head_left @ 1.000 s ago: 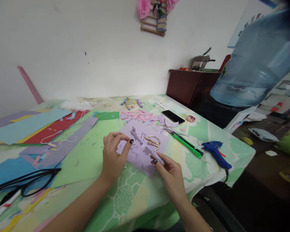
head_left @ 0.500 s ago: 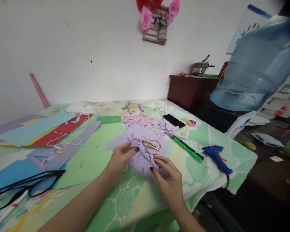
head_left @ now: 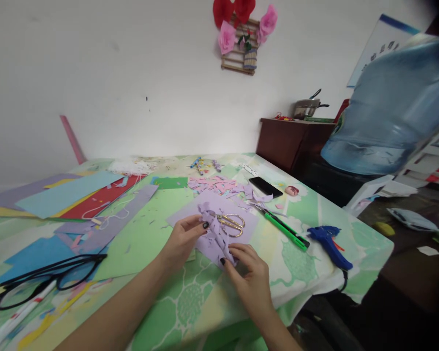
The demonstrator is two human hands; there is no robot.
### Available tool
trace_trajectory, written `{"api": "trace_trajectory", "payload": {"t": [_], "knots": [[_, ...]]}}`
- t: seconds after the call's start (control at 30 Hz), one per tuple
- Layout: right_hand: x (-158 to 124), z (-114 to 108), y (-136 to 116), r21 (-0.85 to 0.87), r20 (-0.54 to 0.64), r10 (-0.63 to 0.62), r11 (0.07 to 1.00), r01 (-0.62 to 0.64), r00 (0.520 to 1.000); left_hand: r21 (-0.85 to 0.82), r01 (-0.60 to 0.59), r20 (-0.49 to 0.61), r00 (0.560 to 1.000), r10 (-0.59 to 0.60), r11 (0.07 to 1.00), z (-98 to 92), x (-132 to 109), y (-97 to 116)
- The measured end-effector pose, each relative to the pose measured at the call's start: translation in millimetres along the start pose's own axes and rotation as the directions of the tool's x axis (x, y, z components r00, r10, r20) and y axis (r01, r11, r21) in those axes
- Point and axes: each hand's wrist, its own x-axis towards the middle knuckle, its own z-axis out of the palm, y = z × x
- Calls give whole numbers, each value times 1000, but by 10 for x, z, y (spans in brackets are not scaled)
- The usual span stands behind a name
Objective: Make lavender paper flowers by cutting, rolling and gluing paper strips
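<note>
My left hand and my right hand both pinch a fringed strip of lilac paper, the left at its upper end, the right at its lower end. The strip lies over a lilac paper sheet on the green patterned table. Gold-handled scissors rest on that sheet just beyond the strip, touched by neither hand.
A green utility knife, a blue glue gun, a black phone and pink paper scraps lie to the right and behind. Coloured paper sheets and black glasses lie at left. A water bottle stands right.
Both hands have drawn closer together on the strip and nearer to me. The view has shifted slightly down and right.
</note>
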Motion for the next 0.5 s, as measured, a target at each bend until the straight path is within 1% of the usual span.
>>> {"api": "trace_trajectory", "payload": {"t": [0.07,0.13,0.23,0.33,0.43,0.5], "knots": [[-5,17,-7,-26,-14,-13,1000,12,1000,-5,-9,8,1000,9,1000,9,4,4],[-4,23,-27,-23,2,-34,999,34,999,6,-27,9,1000,27,1000,9,15,5],[12,9,-66,25,48,-50,998,49,998,52,-60,0,998,61,997,0,31,3],[25,-11,-97,76,67,-56,996,51,996,108,-78,12,997,77,991,4,24,-1],[27,-19,-104,115,75,-42,993,34,996,130,-93,58,995,87,987,19,10,-17],[31,-19,-89,148,85,4,989,-16,996,138,-96,73,994,86,986,18,13,-28]]}}
